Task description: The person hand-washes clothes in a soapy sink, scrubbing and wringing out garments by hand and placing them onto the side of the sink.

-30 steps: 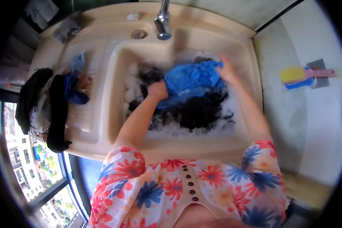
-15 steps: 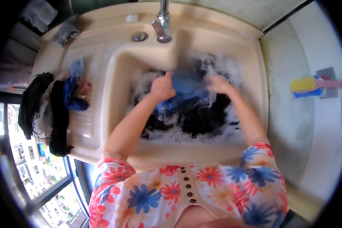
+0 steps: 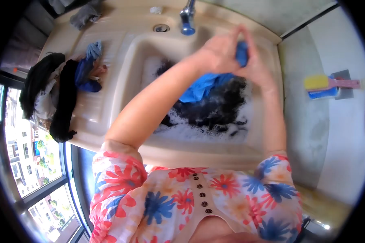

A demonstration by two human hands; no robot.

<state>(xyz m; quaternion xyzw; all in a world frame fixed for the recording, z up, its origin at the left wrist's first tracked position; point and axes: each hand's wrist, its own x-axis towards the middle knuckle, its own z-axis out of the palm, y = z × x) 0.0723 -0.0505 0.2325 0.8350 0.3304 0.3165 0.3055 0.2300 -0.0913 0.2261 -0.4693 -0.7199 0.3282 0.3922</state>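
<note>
A bright blue cloth is bunched between both hands above the sink basin, its lower part hanging over the suds. My left hand grips it from the left. On the cloth's right side, my right hand is closed round it, with the fingertips of both hands close together at the top. Dark fabric lies in the foamy water below. The chrome tap stands just left of and beyond the hands.
Dark, white and blue clothes are heaped on the ribbed drainboard at left. A grey cloth lies at the back left, near the round drain fitting. Brushes hang on the right wall. A window is at lower left.
Both hands have lifted toward the back right of the basin and come together. The blue cloth, earlier low and spread between them near the water, is now gathered up in them.
</note>
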